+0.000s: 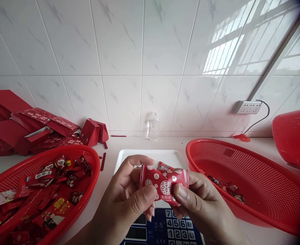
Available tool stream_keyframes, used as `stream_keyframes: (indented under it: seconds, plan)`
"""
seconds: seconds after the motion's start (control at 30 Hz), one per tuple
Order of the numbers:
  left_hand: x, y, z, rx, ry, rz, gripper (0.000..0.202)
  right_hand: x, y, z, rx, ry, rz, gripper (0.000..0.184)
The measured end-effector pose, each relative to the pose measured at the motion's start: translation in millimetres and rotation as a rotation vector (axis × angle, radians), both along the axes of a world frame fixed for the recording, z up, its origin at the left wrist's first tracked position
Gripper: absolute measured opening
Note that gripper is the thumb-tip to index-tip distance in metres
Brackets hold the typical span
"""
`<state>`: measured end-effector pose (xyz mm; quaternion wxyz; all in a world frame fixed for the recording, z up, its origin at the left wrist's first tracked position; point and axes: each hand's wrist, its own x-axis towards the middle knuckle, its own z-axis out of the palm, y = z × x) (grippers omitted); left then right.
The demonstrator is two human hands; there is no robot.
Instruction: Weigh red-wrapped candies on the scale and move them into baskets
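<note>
Between both hands is a red wrapped candy (165,187) printed with white round characters, held up above a digital scale (158,233). My left hand (129,190) pinches its left end, with the thumb on the front. My right hand (199,195) grips the right end the same way, thumb pressed on the wrapper. Behind the candy, a second red packet (164,166) lies on the scale's white tray (129,154), partly hidden by the hands. Part of the scale's keypad shows below my fingers.
A red basket (95,170) full of packaged sweets stands at left, another (190,149) with a few packets at right. Folded red boxes (45,124) are piled back left. A clear bottle (154,126) and a power strip (247,107) are by the tiled wall.
</note>
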<state>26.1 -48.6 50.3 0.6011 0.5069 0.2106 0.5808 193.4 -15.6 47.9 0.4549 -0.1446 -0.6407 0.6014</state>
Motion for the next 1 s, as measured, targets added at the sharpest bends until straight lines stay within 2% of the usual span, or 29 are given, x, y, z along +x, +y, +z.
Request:
stream_keyframes:
  seconds: [0.2, 0.3, 0.37, 0.47, 0.57, 0.63, 0.7, 0.77, 0.87, 1.0]
  plan:
    - [-0.5, 1.7, -0.2, -0.008, 0.036, -0.004, 0.031, 0.9, 0.3, 0.4, -0.009, -0.004, 0.002, 0.028]
    - [-2.5, 4.7, -1.9, 0.009, 0.092, -0.031, 0.035, 0.5, -1.9, 4.0, 0.024, -0.049, 0.019, 0.027]
    - [-2.0, 4.7, -2.1, -0.006, 0.117, -0.001, 0.033, -0.4, -4.5, 6.7, 0.053, -0.086, -0.004, 0.026]
    - [1.9, 0.9, -2.0, 0.026, 0.163, 0.190, 0.025, -1.6, -7.4, 7.6, 0.127, -0.112, -0.121, 0.029]
    - [5.5, -2.6, -4.0, 0.225, 0.280, 0.466, 0.021, -1.9, -7.3, 5.6, 0.232, -0.157, -0.269, 0.032]
    - [5.7, -2.5, -6.4, 0.389, 0.380, 0.559, 0.030, -1.2, -6.6, 4.8, 0.295, -0.201, -0.315, 0.026]
    - [4.0, -1.0, -8.2, 0.485, 0.448, 0.559, 0.041, 0.0, -6.4, 4.9, 0.343, -0.210, -0.317, 0.019]
    - [1.8, 0.9, -8.2, 0.505, 0.455, 0.506, 0.046, 1.4, -6.9, 5.3, 0.386, -0.178, -0.341, 0.015]
    - [0.1, 2.7, -5.0, 0.469, 0.443, 0.418, 0.040, 2.0, -7.6, 4.6, 0.444, -0.104, -0.411, 0.013]
    - [1.0, 3.0, -0.8, 0.507, 0.454, 0.404, 0.026, -0.3, -6.3, 1.8, 0.462, -0.070, -0.444, 0.016]
